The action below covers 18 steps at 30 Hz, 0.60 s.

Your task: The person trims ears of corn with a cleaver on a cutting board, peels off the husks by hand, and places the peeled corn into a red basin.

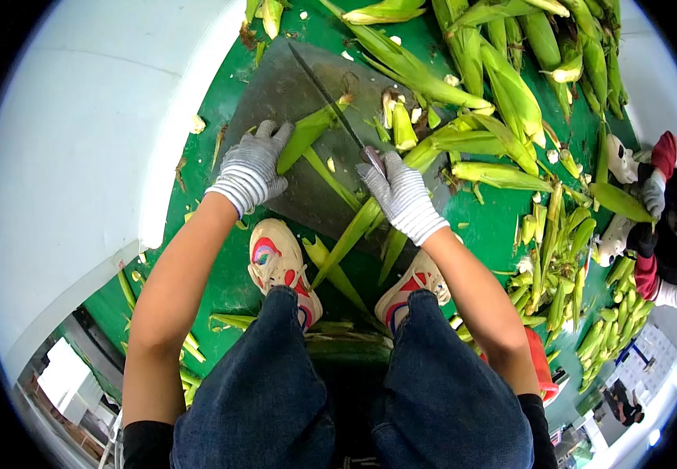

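Note:
My right hand [402,195], in a grey-and-white knit glove, grips a knife [330,102] by its brown handle. The long dark blade points up and to the left over the dark cutting board [256,94]. My left hand [252,164], gloved the same way, is at the board's left side with its fingers apart. Right beside its fingertips lies a green-husked ear of corn [307,134]; whether they touch it I cannot tell. Loose husk leaves [346,242] lie between my hands and my shoes. A cut corn end [403,129] sits beyond the knife.
Unshucked corn [502,70] is heaped at the upper right of the green floor [221,266]. More green ears [616,320] and husk scraps [553,258] lie at the right. Another person's gloved hand [654,194] holds a husked ear there. A white wall [80,117] bounds the left.

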Motion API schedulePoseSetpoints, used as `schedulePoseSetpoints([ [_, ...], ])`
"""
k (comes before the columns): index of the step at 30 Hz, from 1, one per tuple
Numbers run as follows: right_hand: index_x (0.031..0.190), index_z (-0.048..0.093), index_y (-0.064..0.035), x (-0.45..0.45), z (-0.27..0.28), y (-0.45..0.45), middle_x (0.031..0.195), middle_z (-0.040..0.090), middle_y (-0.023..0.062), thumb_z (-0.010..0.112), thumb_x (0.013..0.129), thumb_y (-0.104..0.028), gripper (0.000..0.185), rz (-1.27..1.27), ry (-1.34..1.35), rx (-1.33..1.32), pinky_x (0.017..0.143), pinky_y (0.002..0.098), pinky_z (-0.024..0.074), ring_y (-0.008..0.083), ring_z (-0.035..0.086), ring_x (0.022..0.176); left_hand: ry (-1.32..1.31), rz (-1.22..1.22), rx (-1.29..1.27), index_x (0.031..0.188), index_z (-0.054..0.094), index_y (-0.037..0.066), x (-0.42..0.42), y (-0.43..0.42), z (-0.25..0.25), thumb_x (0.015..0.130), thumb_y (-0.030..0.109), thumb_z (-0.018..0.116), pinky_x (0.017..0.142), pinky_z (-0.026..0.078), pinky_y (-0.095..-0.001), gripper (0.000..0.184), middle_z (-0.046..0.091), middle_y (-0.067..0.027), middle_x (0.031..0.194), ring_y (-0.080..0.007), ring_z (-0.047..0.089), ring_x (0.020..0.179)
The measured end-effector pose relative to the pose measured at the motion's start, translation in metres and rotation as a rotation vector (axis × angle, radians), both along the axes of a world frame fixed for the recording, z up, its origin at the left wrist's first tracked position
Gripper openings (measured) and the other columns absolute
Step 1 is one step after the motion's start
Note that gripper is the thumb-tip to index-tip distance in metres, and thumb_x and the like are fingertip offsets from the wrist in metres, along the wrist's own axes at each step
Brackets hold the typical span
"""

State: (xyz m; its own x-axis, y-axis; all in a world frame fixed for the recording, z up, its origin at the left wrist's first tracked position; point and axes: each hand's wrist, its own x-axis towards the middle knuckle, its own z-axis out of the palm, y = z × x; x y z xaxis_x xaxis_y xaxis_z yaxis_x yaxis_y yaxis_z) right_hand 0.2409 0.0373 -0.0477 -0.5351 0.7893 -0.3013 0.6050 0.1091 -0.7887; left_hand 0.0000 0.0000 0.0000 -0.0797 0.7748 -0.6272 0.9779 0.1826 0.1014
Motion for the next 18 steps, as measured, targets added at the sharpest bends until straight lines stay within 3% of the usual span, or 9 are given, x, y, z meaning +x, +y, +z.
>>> schedulePoseSetpoints([
  [5, 0.095, 0.052, -0.001, -0.002, 0.063, 0.003, 0.066, 0.057, 0.0196, 0.059, 0.09, -0.022, 0.023, -0.123, 0.303, -0.004, 0.055, 0.0401, 0.0459, 0.0356, 0.061, 0.062, -0.056, -0.031, 0.044, 0.142, 0.029, 0.015, -0.003, -0.004, -0.014, 0.066, 0.022, 0.074, 0.096, 0.045, -0.0418, 0.089, 0.04, -0.0202, 0.134, -0.0384, 0.049, 0.115],
  [7, 0.099, 0.056, 0.0006, -0.018, -0.013, 0.008, 0.075, 0.06, 0.0245, 0.06, 0.089, -0.024, 0.026, -0.147, 0.273, 0.098, 0.061, 0.04, 0.0479, 0.0394, 0.062, 0.072, -0.018, 0.008, -0.034, 0.142, 0.029, 0.015, -0.007, 0.0, -0.012, 0.066, 0.022, 0.073, 0.095, 0.045, -0.0421, 0.089, 0.044, -0.0214, 0.129, -0.038, 0.05, 0.114],
  [10, 0.097, 0.06, 0.0002, -0.004, -0.013, -0.007, 0.087, 0.061, 0.0272, 0.056, 0.092, -0.024, 0.025, -0.03, -0.067, 0.022, 0.07, 0.0409, 0.0494, 0.0413, 0.062, 0.08, -0.055, 0.09, -0.109, 0.142, 0.027, 0.014, -0.007, 0.001, -0.001, 0.065, 0.019, 0.071, 0.098, 0.044, -0.0407, 0.09, 0.048, -0.0239, 0.127, -0.0377, 0.049, 0.117],
  [12, 0.096, 0.059, -0.0011, 0.018, -0.023, -0.014, 0.07, 0.059, 0.0192, 0.052, 0.094, -0.03, 0.03, -0.115, 0.078, -0.049, 0.059, 0.0372, 0.0472, 0.0311, 0.06, 0.065, -0.255, 0.224, 0.136, 0.142, 0.025, 0.011, -0.019, -0.021, -0.005, 0.065, 0.017, 0.07, 0.101, 0.041, -0.0393, 0.09, 0.045, -0.025, 0.13, -0.038, 0.047, 0.12],
  [13, 0.096, 0.058, -0.0023, 0.014, 0.001, -0.008, 0.06, 0.057, 0.012, 0.05, 0.095, -0.031, 0.029, -0.237, -0.029, -0.407, 0.05, 0.0333, 0.0456, 0.0216, 0.057, 0.051, -0.337, 0.279, 0.265, 0.142, 0.025, 0.01, -0.03, -0.033, -0.008, 0.065, 0.016, 0.07, 0.103, 0.04, -0.0386, 0.09, 0.044, -0.0255, 0.132, -0.0382, 0.046, 0.122],
  [14, 0.094, 0.056, -0.0021, 0.03, -0.017, -0.018, 0.054, 0.051, 0.0064, 0.049, 0.096, -0.035, 0.034, -0.193, -0.02, -0.19, 0.043, 0.0296, 0.0419, 0.013, 0.051, 0.044, -0.357, 0.269, 0.429, 0.139, 0.028, 0.009, -0.033, -0.055, -0.012, 0.063, 0.014, 0.07, 0.099, 0.042, -0.0416, 0.086, 0.047, -0.0232, 0.126, -0.0399, 0.048, 0.116],
  [15, 0.1, 0.056, -0.0015, 0.036, -0.007, -0.02, 0.06, 0.055, 0.0101, 0.054, 0.093, -0.033, 0.032, -0.228, -0.168, -0.272, 0.049, 0.0311, 0.0463, 0.0168, 0.057, 0.053, -0.359, 0.306, 0.44, 0.137, 0.028, 0.005, -0.029, -0.063, 0.0, 0.063, 0.017, 0.073, 0.1, 0.041, -0.0406, 0.088, 0.045, -0.0228, 0.127, -0.0395, 0.047, 0.117],
  [17, 0.109, 0.055, -0.0016, 0.026, 0.032, -0.016, 0.076, 0.06, 0.0145, 0.062, 0.087, -0.03, 0.037, -0.009, -0.375, 0.355, 0.058, 0.0317, 0.0499, 0.0201, 0.062, 0.064, -0.481, 0.407, 0.631, 0.135, 0.031, 0.003, -0.02, -0.073, 0.009, 0.062, 0.017, 0.078, 0.099, 0.042, -0.0397, 0.088, 0.047, -0.0206, 0.125, -0.0367, 0.049, 0.116],
  [18, 0.113, 0.053, -0.0019, 0.014, 0.058, -0.009, 0.085, 0.061, 0.0163, 0.065, 0.084, -0.029, 0.042, 0.019, -0.264, 0.468, 0.063, 0.0339, 0.0505, 0.0236, 0.063, 0.071, -0.544, 0.414, 0.677, 0.133, 0.034, 0.003, -0.013, -0.074, 0.022, 0.061, 0.017, 0.08, 0.098, 0.042, -0.0389, 0.086, 0.049, -0.0191, 0.122, -0.0352, 0.05, 0.114],
])
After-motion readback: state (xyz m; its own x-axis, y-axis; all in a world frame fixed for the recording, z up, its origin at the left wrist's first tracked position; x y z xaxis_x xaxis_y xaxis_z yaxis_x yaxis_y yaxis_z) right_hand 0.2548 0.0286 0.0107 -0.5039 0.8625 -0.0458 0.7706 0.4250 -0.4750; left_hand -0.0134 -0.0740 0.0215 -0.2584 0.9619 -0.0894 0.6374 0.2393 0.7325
